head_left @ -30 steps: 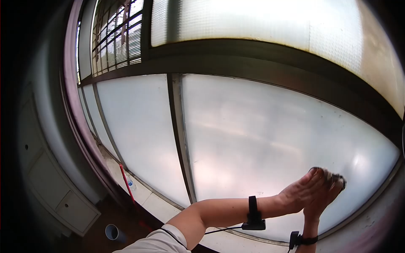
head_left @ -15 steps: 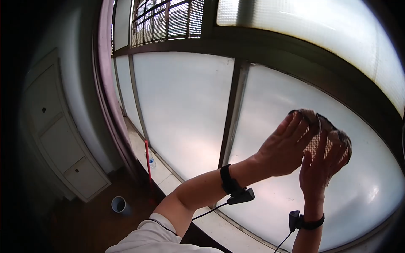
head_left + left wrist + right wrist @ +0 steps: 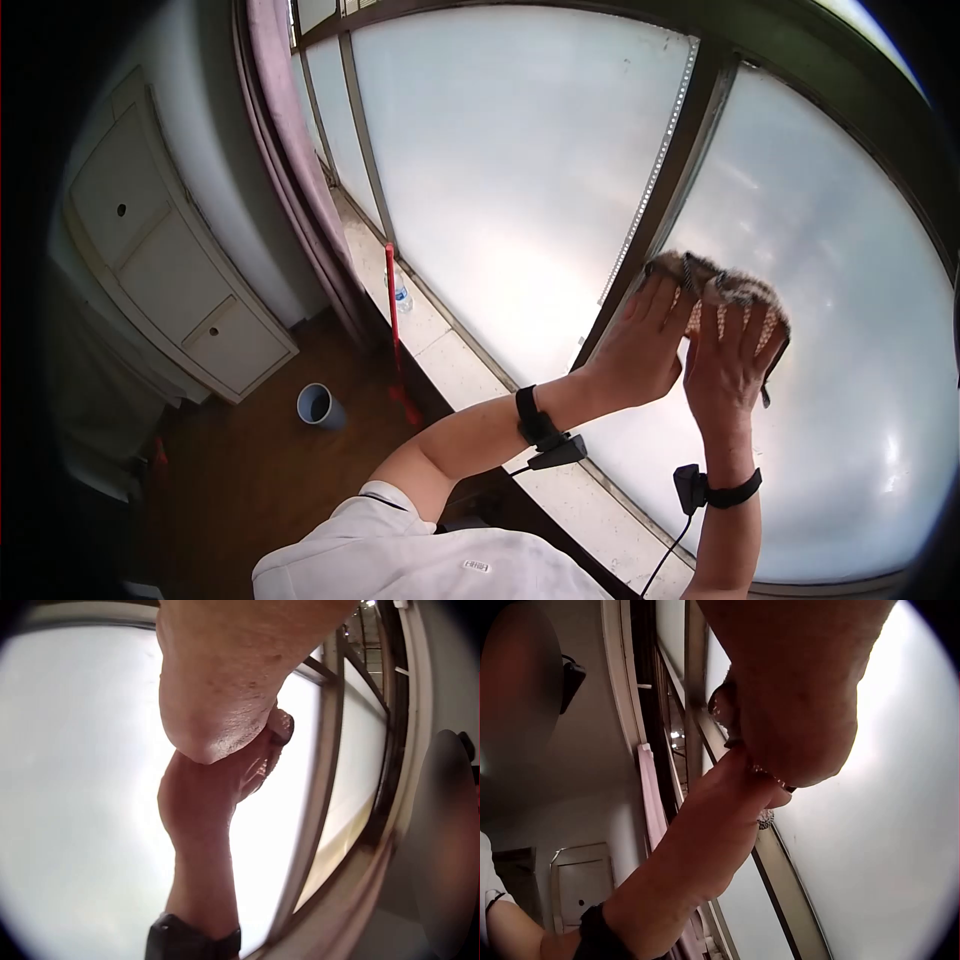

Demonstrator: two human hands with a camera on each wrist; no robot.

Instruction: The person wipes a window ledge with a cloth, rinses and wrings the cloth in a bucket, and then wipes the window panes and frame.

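Observation:
A checked, bunched cloth [image 3: 740, 288] lies against the frosted window pane [image 3: 830, 240], just right of the dark upright post. Fingers of the left hand [image 3: 640, 345] extend over its left part, pressing it. Beside it the right hand [image 3: 728, 370] presses the right part with fingers spread and pointing up. A dark-edged corner hangs past the right hand. Seen in the left wrist view, the left hand [image 3: 225, 675] is large and close, the right hand [image 3: 199, 802] below it. From the right wrist, the left hand [image 3: 712, 825] reaches in under the right hand [image 3: 802, 697]; most fingertips are hidden.
The window post [image 3: 665, 190] divides two frosted panes. On the pale sill [image 3: 440, 350] a clear bottle [image 3: 402, 295] stands beside a red stick [image 3: 392, 300]. A bluish bucket [image 3: 318, 405] is on the brown floor. Pink curtain [image 3: 290, 180] and white cabinet [image 3: 170, 240] are at left.
Both hands and the cloth have moved left across the pane, from near its right end to beside the post. The head view has tilted down and turned left, showing more floor.

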